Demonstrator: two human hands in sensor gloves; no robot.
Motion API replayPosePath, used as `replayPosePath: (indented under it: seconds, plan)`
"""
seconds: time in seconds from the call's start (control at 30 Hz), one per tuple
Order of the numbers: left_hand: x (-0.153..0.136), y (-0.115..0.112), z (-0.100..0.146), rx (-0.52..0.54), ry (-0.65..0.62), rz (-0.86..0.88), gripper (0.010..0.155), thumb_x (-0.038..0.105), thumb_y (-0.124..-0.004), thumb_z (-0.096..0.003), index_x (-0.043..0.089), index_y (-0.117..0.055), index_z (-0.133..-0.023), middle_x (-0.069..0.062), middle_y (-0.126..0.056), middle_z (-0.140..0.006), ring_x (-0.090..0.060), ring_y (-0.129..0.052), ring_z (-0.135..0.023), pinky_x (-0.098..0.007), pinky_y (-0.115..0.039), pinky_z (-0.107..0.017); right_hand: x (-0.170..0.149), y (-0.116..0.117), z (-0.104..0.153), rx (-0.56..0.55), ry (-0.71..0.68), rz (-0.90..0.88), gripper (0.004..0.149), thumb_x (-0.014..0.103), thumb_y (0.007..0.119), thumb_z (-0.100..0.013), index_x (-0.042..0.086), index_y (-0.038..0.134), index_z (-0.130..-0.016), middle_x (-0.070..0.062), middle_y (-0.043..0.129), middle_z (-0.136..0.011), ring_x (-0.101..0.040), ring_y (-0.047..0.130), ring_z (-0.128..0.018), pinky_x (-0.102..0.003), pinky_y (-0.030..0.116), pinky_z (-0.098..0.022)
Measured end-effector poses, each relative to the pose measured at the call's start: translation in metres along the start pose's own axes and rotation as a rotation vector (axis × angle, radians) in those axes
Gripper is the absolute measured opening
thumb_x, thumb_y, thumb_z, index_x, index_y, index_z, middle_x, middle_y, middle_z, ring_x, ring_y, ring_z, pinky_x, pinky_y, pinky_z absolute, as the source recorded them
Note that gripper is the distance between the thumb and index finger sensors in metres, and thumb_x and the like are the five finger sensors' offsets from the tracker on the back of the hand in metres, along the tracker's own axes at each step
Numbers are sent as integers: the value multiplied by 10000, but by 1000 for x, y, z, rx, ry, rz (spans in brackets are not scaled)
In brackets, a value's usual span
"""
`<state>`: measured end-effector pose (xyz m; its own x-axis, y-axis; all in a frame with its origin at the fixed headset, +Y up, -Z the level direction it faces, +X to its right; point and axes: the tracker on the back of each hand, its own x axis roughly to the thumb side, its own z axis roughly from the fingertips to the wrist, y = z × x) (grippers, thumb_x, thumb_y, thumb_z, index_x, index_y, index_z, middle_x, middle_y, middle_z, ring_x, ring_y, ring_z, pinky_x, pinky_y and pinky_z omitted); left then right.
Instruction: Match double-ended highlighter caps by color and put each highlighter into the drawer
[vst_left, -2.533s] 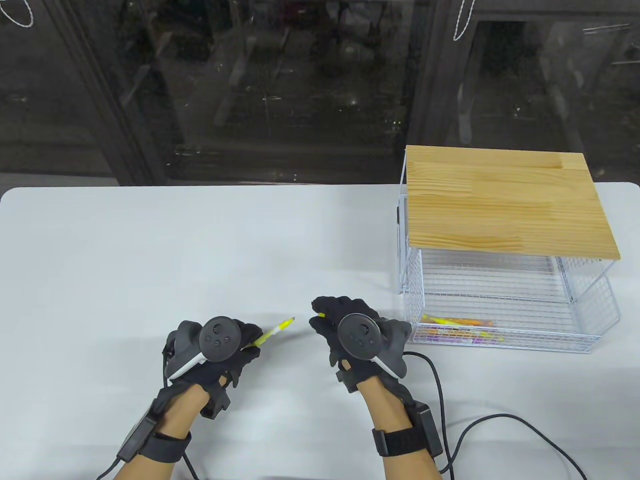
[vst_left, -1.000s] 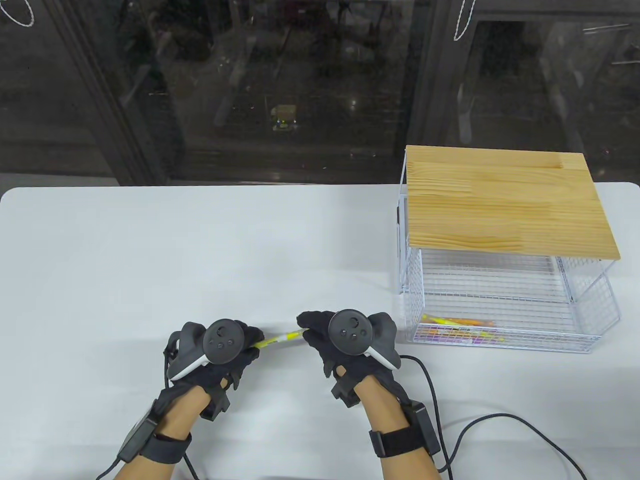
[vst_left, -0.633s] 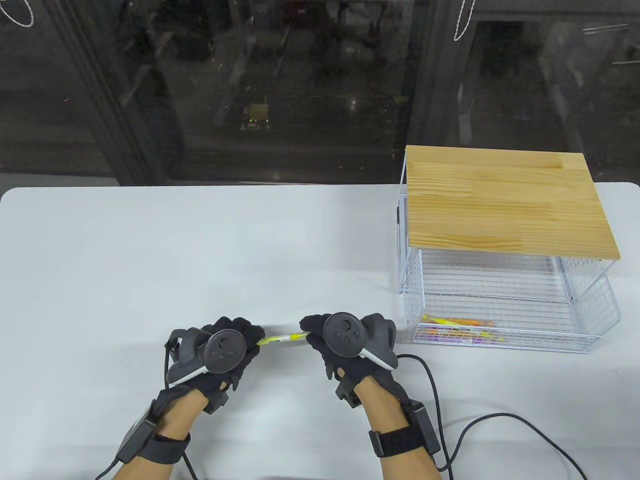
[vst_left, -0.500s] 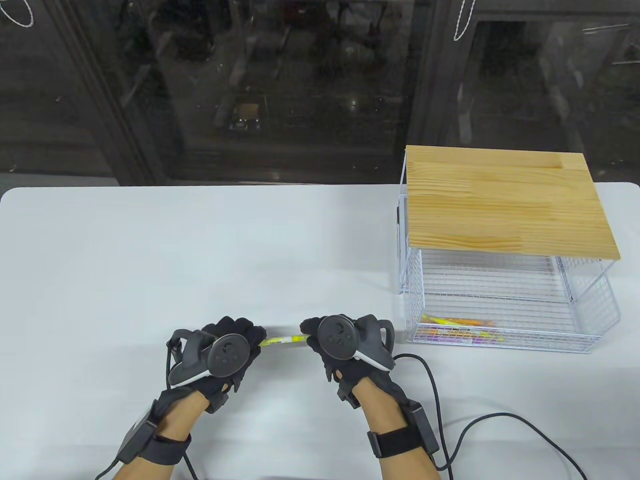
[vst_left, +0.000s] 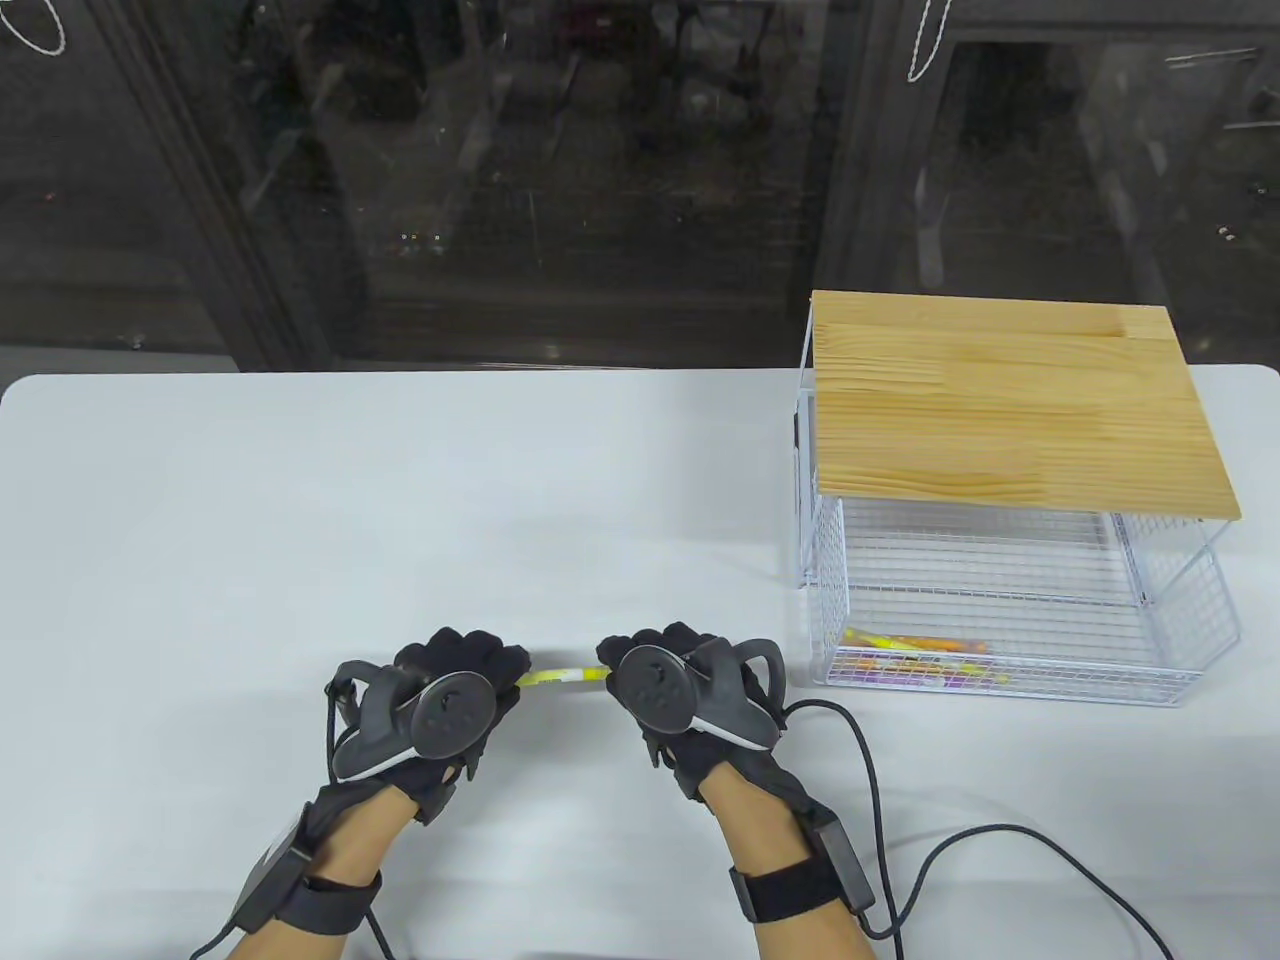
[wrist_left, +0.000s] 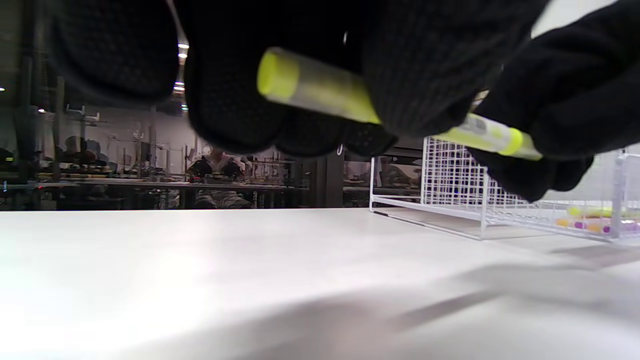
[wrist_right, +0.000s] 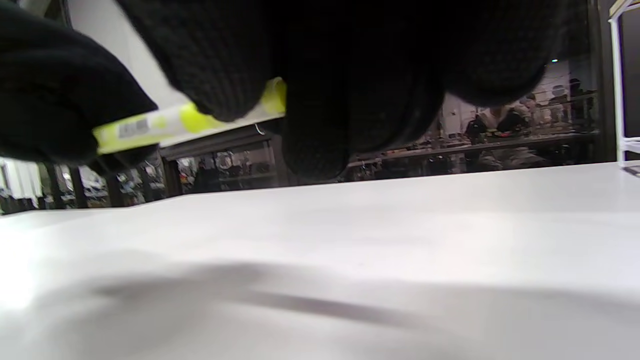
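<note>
Now you hold the yellow highlighter above the table, left hand curled round one end, right hand pinching the other: capping step, likely seating the cap. Next, press it home and carry it to the drawer. Earlier your hands were apart, the right holding a loose cap.

White table; dark glass wall behind, faint light reflections.
</note>
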<state>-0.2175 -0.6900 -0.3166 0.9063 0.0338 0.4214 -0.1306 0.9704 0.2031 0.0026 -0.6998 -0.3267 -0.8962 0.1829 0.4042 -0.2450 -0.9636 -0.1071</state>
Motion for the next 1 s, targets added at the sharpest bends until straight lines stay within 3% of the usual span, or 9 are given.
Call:
replayPosePath:
  seconds: [0.17, 0.47, 0.63, 1.0]
  plan:
    - [6, -5, -1, -25, 2, 35, 470, 418, -873, -351, 289, -958, -795, 25, -1002, -769, -289, -991, -612, -558, -843, -443, 10, 4, 1, 3, -12, 40, 448, 428, 843, -426, 283, 874, -849, -50, 889, -889, -345, 886, -687, -512, 770, -508]
    - [9, -13, -3, -72, 6, 119, 470, 426, -866, -355, 295, -950, -799, 27, -999, -775, -293, -990, -620, -558, -843, -444, 31, 12, 1, -2, -59, 48, 466, 443, 858, -413, 274, 878, -846, -36, 925, -843, -338, 897, -681, -525, 759, -520]
    - [9, -13, -4, -92, 13, 122, 481, 439, -862, -360, 324, -921, -823, 33, -980, -814, -296, -984, -642, -561, -838, -454, 37, 10, 0, 0, -85, 97, 440, 430, 883, -390, 300, 900, -810, 4, 984, -720, -303, 934, -628, -508, 777, -512]
    - [-11, -1, -1, -26, 105, 187, 517, 436, -845, -372, 339, -872, -879, 4, -957, -860, -331, -968, -668, -581, -822, -458, 19, -9, 2, -45, -34, 136, 438, 374, 866, -372, 326, 883, -807, 31, 965, -746, -282, 922, -625, -500, 771, -527]
